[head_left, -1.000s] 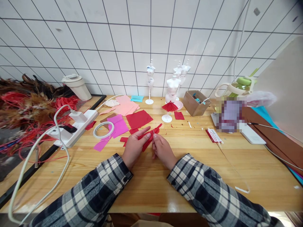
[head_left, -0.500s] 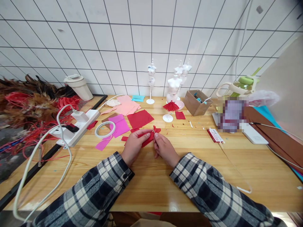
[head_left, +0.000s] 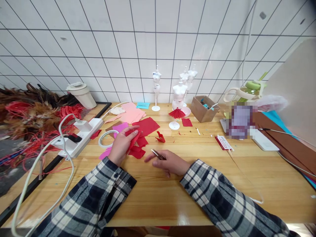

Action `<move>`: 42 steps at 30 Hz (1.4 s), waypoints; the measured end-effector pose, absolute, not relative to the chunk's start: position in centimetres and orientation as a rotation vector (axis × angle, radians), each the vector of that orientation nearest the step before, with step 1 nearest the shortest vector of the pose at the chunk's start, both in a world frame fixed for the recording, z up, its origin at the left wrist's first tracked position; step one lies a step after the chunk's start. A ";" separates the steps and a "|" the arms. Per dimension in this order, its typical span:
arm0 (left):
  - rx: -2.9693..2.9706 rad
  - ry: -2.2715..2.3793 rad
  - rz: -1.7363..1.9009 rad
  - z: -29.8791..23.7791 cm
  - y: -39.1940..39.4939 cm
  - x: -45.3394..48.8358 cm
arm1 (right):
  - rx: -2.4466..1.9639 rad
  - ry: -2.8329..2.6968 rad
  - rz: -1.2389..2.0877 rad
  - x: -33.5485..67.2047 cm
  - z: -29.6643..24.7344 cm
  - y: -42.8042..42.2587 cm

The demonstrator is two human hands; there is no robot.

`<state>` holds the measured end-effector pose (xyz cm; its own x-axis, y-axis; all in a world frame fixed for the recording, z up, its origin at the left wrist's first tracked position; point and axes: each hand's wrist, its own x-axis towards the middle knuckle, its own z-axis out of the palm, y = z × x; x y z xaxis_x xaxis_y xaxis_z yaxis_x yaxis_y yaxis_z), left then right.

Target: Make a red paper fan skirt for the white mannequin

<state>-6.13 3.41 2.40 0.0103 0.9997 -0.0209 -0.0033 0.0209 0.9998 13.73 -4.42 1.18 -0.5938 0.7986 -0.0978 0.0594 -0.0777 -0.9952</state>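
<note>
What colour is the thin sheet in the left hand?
Red; the thin sheet in the left hand shows best in the head view.

We see red paper (head_left: 134, 141), creased or folded, can't tell, tilted in the left hand (head_left: 120, 145) — and a slim tool (head_left: 158, 154), silver tip, dark body, in the right hand (head_left: 172, 162) — tip pointing left, clear of the paper.

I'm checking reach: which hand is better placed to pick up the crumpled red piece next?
Probably the right hand: its slim tool is close to the crumpled red piece, while the left hand is holding red material.
</note>
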 end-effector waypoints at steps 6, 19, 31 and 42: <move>1.846 1.402 0.914 1.7 4.3 -7.8 | -1.298 -1.830 0.686 14.5 0.5 -3.8; 2.493 1.657 0.561 -0.7 6.8 -9.1 | -2.111 -1.984 0.340 14.4 0.2 -0.5; 1.760 1.883 1.339 -1.2 7.0 -10.6 | -1.588 -1.989 0.353 13.7 -1.1 -1.7; 1.523 1.729 1.701 -3.5 -2.3 -11.4 | -1.676 -1.884 0.125 14.7 -1.2 -2.0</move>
<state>-11.41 -2.29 -3.50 -0.4069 0.7926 0.4541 0.4667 -0.2470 0.8492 14.69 -2.01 -1.18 -0.0154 0.9280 0.3722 0.8705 0.1956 -0.4516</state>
